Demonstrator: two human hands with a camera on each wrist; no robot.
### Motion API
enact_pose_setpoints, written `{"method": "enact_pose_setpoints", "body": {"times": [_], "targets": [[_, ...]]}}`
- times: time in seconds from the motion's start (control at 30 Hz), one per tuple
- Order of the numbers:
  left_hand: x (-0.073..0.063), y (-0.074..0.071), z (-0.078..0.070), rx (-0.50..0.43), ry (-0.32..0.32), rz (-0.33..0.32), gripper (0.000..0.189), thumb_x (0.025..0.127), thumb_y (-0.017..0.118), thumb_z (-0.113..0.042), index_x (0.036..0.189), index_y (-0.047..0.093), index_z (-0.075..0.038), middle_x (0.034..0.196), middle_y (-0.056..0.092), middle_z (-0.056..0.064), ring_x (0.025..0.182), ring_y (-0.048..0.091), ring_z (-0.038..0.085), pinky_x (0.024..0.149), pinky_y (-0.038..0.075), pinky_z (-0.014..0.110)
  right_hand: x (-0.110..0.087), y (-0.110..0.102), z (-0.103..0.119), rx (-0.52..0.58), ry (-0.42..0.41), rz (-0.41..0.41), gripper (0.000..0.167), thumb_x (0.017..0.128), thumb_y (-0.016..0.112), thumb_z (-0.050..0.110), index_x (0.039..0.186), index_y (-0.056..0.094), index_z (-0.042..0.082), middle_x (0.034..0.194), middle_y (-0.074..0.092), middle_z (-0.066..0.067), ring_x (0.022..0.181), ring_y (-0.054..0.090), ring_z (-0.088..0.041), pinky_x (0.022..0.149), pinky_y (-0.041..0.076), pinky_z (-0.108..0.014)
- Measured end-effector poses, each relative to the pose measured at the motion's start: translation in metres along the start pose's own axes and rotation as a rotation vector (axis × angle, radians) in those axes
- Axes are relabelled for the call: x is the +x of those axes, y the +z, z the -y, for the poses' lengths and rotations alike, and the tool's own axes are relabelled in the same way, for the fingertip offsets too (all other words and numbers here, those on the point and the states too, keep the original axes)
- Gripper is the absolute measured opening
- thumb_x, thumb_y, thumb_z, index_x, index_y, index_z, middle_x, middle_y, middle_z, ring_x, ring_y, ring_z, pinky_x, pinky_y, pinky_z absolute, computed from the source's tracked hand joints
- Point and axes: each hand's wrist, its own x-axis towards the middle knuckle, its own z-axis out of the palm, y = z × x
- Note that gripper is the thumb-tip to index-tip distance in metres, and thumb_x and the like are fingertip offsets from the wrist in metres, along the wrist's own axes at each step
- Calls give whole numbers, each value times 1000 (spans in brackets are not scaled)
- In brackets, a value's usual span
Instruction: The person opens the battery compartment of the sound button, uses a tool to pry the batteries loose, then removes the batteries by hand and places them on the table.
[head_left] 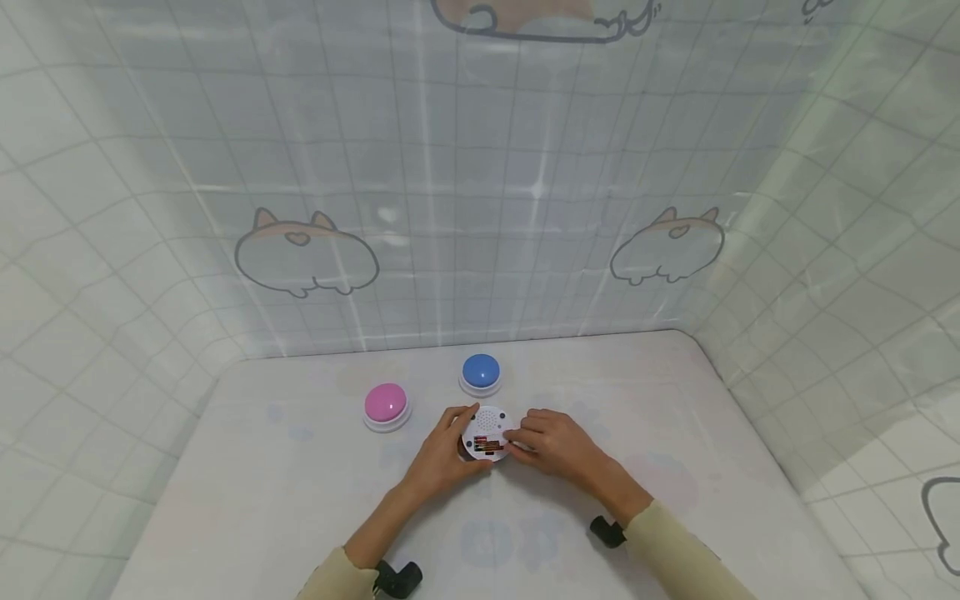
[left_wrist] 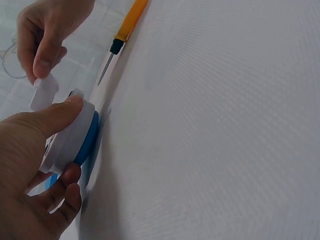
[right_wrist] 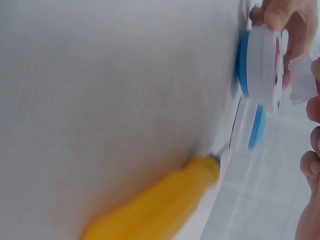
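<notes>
My left hand (head_left: 438,458) grips a round white push button (head_left: 487,419) by its rim, turned upside down with its blue dome (right_wrist: 243,62) against the table. On its upturned base, the battery compartment lies uncovered and small batteries (head_left: 489,445) show inside. Between the thumb and fingers of my right hand (head_left: 558,446) is a small white battery cover (left_wrist: 45,94), held just above the base, apart from it in the left wrist view. A screwdriver (left_wrist: 131,24) with a yellow handle lies on the table near the right hand; I cannot make it out in the head view.
Behind the hands, a blue-topped button (head_left: 481,372) stands upright on the white table (head_left: 300,500). To its left is a pink-topped button (head_left: 386,403). A grid-patterned curtain (head_left: 480,167) with dog drawings rises along the back and sides.
</notes>
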Motion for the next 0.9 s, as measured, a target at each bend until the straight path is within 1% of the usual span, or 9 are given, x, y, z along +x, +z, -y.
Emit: {"method": "enact_pose_setpoints", "body": {"times": [0.13,0.27,0.37,0.43,0.5,0.67,0.8,0.9], "targets": [[-1,-1,-2,2,-20,8,97,73,90,-42,153,42,-17,143,48,4,125,54,21,105,46,43,-11,-8,-11,-15,53,24,25,79,87,28,101,81,18,74,66,11,70,55,-7,81,56,-26],[-2,-1,-3,4,-37,18,97,74,89,-44,154,41,-18,144,47,5,125,54,21,105,46,43,-25,-17,-25,-12,100,42,25,77,88,24,100,80,16,74,65,10,68,51,-7,73,54,-23],[-2,-1,-4,2,-44,22,97,74,89,-45,154,41,-18,144,47,4,125,54,21,105,46,42,-37,-21,-39,-20,135,53,24,78,87,22,99,80,14,73,62,9,66,48,-7,65,50,-21],[-2,-1,-4,0,-45,21,97,74,89,-45,154,41,-19,144,47,4,125,53,21,106,46,42,-45,-21,-48,-43,160,69,22,79,86,22,99,80,14,72,61,9,66,47,-7,64,49,-21],[-2,0,-3,3,-42,20,98,74,89,-45,154,41,-18,144,47,4,125,53,21,105,46,42,-53,-21,-56,-70,186,97,20,80,85,22,98,80,14,73,61,9,67,48,-7,63,49,-21],[-3,1,-1,6,-59,28,98,74,88,-46,155,39,-21,144,47,3,124,54,20,105,47,40,-66,-19,-69,-113,238,188,15,84,82,23,97,80,16,79,66,8,70,53,-8,66,51,-23],[-3,1,-1,3,-67,33,97,74,88,-45,155,40,-22,145,46,2,120,54,17,102,49,38,-71,-18,-74,-119,271,241,16,85,82,24,98,80,16,81,67,9,71,52,-7,66,51,-22],[-3,1,-2,0,-68,33,96,75,88,-44,155,40,-21,145,46,3,121,54,18,102,49,39,-71,-17,-77,-119,300,274,16,86,82,25,99,80,17,81,66,10,71,51,-6,66,50,-21]]}}
